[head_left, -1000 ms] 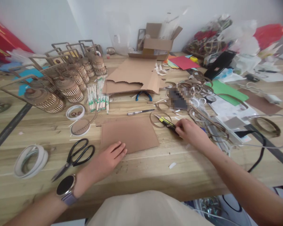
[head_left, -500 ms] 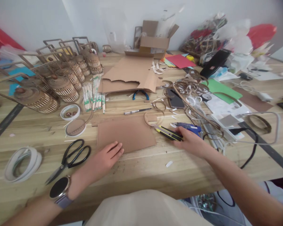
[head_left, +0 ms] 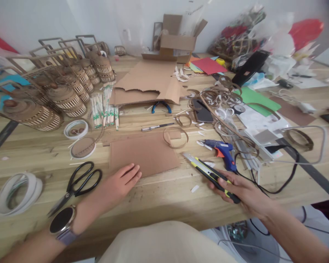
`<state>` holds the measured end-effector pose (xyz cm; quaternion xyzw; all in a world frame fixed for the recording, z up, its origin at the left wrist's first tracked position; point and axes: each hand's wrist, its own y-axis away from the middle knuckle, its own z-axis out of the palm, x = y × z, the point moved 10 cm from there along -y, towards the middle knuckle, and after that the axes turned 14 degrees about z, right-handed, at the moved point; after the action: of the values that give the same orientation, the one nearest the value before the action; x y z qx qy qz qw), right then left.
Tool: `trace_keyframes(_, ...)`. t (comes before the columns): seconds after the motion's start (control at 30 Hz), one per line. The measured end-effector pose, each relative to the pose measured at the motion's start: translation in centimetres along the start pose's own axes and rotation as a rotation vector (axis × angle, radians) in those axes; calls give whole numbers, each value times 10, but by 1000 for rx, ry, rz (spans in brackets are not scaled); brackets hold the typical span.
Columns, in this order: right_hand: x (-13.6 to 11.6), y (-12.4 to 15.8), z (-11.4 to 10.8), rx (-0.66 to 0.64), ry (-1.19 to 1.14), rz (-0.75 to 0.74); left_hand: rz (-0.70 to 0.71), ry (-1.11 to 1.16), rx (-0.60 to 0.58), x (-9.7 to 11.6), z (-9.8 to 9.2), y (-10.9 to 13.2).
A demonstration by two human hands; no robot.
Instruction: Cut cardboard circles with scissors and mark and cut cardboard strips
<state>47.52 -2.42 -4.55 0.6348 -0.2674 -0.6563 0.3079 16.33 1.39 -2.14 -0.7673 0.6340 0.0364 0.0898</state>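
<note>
My left hand (head_left: 124,180) lies flat, fingers stretched out, on the near left part of a brown cardboard sheet (head_left: 150,153). Held in my right hand (head_left: 235,188) is a yellow and black utility knife (head_left: 211,175), its blade out and pointing up and left toward the sheet's right edge. The knife is raised a little over the table and apart from the cardboard. Just beyond it lies a blue hot glue gun (head_left: 223,149) with an orange trigger. Black-handled scissors (head_left: 76,186) rest to the left of my left forearm.
Rolls of white tape (head_left: 19,193) lie at the left, with woven lantern-like baskets (head_left: 67,98) behind. A pen (head_left: 157,126), pliers (head_left: 161,106) and torn cardboard (head_left: 148,78) lie beyond the sheet. Tangled strips (head_left: 222,95) and a phone (head_left: 203,110) are at right.
My right hand has lifted the utility knife from beside the glue gun and drawn it nearer to me, with the blade now out. My left hand stays on the cardboard.
</note>
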Motion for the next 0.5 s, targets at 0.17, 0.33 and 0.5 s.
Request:
trace_keyframes(0.17,-7,-7,4,-5,38,-41,-17,19,26,-2,0,2)
trace_keyframes(0.33,-7,-8,10,-25,-39,0,9,11,21,0,-4,0)
trace_keyframes(0.5,-8,-9,15,-39,-47,-65,30,-28,28,0,-7,-2)
